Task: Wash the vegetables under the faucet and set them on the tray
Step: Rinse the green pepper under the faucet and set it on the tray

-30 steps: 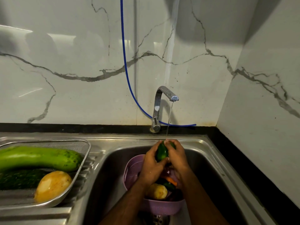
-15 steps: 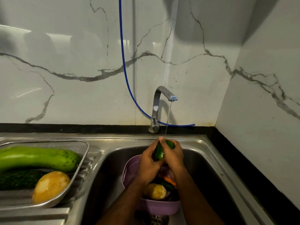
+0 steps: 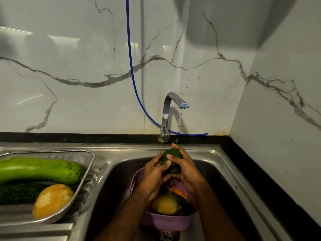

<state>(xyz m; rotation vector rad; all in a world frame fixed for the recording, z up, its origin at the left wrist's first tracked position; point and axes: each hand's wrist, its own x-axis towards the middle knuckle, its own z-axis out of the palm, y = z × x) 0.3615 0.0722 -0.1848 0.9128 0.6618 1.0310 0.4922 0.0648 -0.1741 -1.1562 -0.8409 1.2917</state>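
Note:
A thin stream of water runs from the steel faucet (image 3: 171, 108) onto a dark green vegetable (image 3: 172, 160) held over the sink. My left hand (image 3: 153, 174) and my right hand (image 3: 186, 168) both grip it, fingers curled round it. Below them a purple colander (image 3: 166, 221) holds a yellowish potato (image 3: 164, 205), an orange carrot (image 3: 179, 193) and other dark pieces. On the drainboard at left, a steel mesh tray (image 3: 86, 164) carries a long light-green gourd (image 3: 40, 169), a dark cucumber (image 3: 19, 192) and a yellow vegetable (image 3: 52, 200).
The steel sink basin (image 3: 118, 188) has its drain under the colander. A blue hose (image 3: 132, 72) runs down the marble backsplash behind the faucet. A marble side wall stands close on the right above a black counter strip (image 3: 260, 180).
Both hands have turned the green vegetable under the stream and lifted it slightly. Items on the tray have not moved.

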